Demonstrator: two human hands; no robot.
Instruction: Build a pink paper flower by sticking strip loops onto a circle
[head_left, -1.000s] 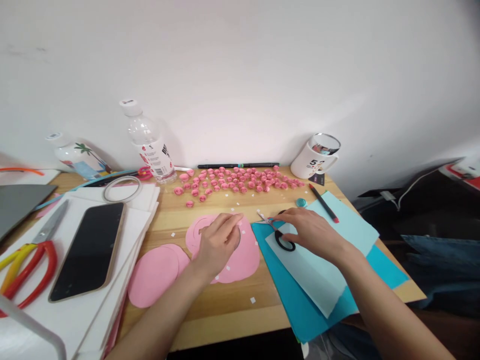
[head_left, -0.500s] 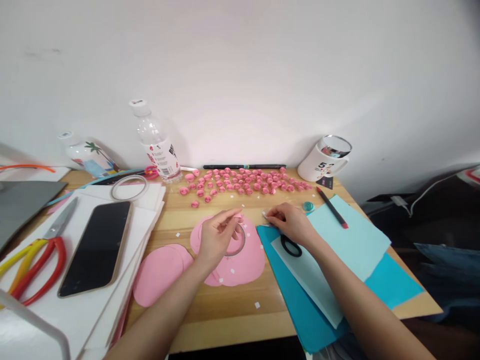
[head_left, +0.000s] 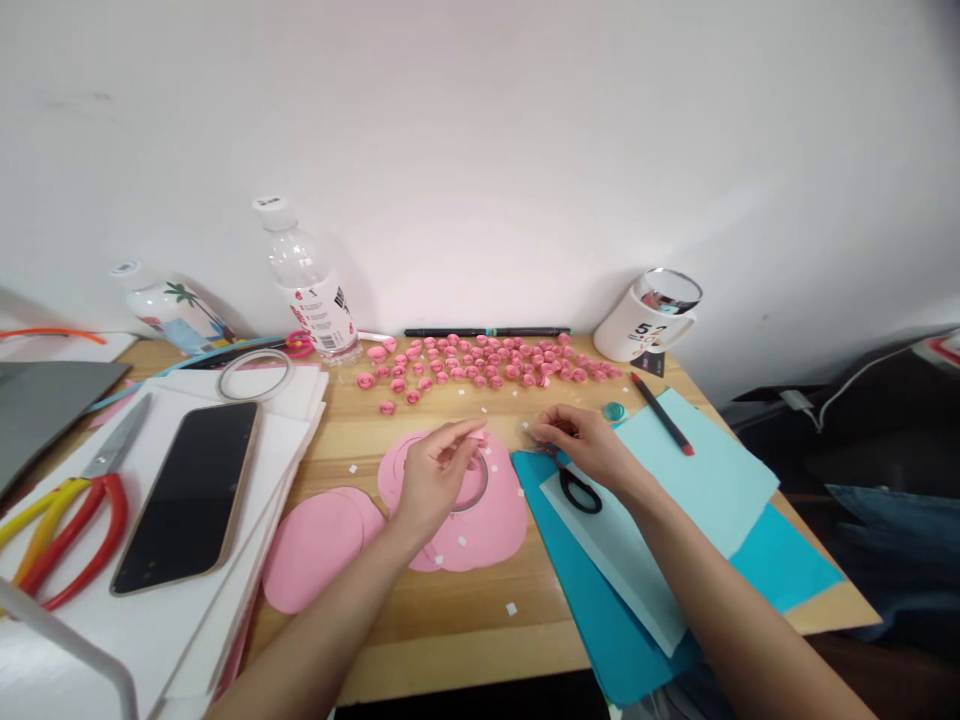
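My left hand (head_left: 439,465) is closed over the pink paper, its thumb and fingers pinching a small piece of pink paper (head_left: 477,435). Beneath it lie large rounded pink paper sheets (head_left: 499,520) with a roll of tape (head_left: 481,485) on top. My right hand (head_left: 577,440) has its fingers curled, with a small white square (head_left: 526,428) at the fingertips. Just under that hand are black-handled scissors (head_left: 583,495), resting on blue paper (head_left: 577,560); the blades are partly hidden by the fingers.
Many pink paper coils (head_left: 480,362) lie along the back, before a black pen (head_left: 487,332). A mug (head_left: 634,325), a red-tipped marker (head_left: 664,415) and a teal coil (head_left: 614,411) are right. Leftward are a bottle (head_left: 319,310), phone (head_left: 187,490) and red-yellow scissors (head_left: 82,510).
My right hand has turned slightly, and the white square at its fingertips looks more blurred. The left hand keeps its pinch. The whole view has shifted a little.
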